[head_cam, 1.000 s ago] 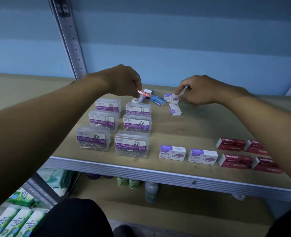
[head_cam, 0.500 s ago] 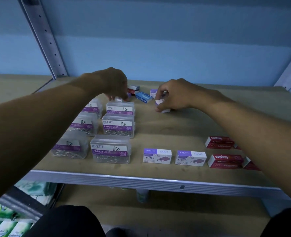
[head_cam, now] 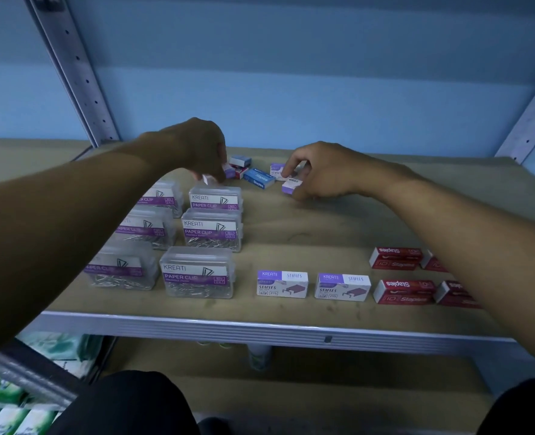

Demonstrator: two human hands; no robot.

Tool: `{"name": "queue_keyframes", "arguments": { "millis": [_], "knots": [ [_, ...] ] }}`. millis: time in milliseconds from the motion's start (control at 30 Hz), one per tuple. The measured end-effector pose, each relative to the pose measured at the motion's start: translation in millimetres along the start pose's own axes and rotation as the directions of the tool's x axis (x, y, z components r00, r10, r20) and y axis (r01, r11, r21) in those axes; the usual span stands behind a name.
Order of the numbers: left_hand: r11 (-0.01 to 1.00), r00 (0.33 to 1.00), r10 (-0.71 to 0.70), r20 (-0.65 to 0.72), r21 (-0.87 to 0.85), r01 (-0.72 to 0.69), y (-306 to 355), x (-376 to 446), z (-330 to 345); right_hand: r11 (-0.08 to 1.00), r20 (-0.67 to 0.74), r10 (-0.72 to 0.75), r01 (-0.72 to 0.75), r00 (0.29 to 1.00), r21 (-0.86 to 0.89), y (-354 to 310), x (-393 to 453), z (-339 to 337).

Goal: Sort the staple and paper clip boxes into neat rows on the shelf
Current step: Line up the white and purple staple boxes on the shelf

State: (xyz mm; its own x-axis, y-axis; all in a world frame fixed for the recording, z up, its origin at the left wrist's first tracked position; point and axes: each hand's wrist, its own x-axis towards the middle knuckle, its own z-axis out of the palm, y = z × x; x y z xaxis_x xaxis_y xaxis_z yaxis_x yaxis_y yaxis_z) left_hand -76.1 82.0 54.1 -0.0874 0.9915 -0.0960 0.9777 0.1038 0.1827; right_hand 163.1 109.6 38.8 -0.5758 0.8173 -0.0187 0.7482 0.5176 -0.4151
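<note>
Several clear paper clip boxes point(head_cam: 211, 229) stand in two columns at the shelf's left. My left hand point(head_cam: 197, 149) hovers over the rearmost one and pinches a small white staple box point(head_cam: 205, 179), mostly hidden by the fingers. My right hand point(head_cam: 322, 171) grips a purple-and-white staple box point(head_cam: 291, 185) just above the board. Behind the hands lies a loose heap: a blue staple box point(head_cam: 259, 178), a white one point(head_cam: 240, 160), a red one point(head_cam: 239, 171) and another purple one point(head_cam: 275, 170). Two purple staple boxes point(head_cam: 282, 284) stand in a front row, with red staple boxes point(head_cam: 398, 259) to their right.
The wooden shelf board point(head_cam: 307, 224) has a metal front edge point(head_cam: 259, 329) and perforated uprights point(head_cam: 74, 70) at both back corners. Bare board lies in the middle between the rows and the heap. Below are bottles on a lower shelf and green packs at the left.
The camera has moved closer. My left hand has lifted a small white box above the rear paper clip box. My right hand keeps its grip on the purple staple box, now raised slightly.
</note>
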Motion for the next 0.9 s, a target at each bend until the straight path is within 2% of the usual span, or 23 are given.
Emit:
{"name": "queue_keyframes", "arguments": {
  "millis": [267,433,567,900],
  "knots": [
    [0.973,0.989,0.128,-0.071,-0.186,-0.139,30.2,-29.3,-26.5,0.999,0.026,-0.037,0.038,0.999,-0.039,2.6,-24.4,-18.7],
    [0.899,0.981,0.185,-0.055,-0.394,-0.191,57.4,-53.4,-33.3,0.997,-0.002,-0.071,0.071,0.997,-0.028,2.3,-46.6,-27.9],
    [0.849,0.979,0.201,-0.036,-0.493,-0.192,73.4,-69.3,-26.6,0.999,-0.036,-0.049,0.049,0.998,0.002,5.2,-62.5,-30.9],
    [0.9,0.977,0.192,-0.096,-0.38,-0.215,91.3,-83.6,-2.6,0.998,-0.09,-0.03,0.034,0.995,0.049,18.2,-85.7,-21.9]
  ]
}}
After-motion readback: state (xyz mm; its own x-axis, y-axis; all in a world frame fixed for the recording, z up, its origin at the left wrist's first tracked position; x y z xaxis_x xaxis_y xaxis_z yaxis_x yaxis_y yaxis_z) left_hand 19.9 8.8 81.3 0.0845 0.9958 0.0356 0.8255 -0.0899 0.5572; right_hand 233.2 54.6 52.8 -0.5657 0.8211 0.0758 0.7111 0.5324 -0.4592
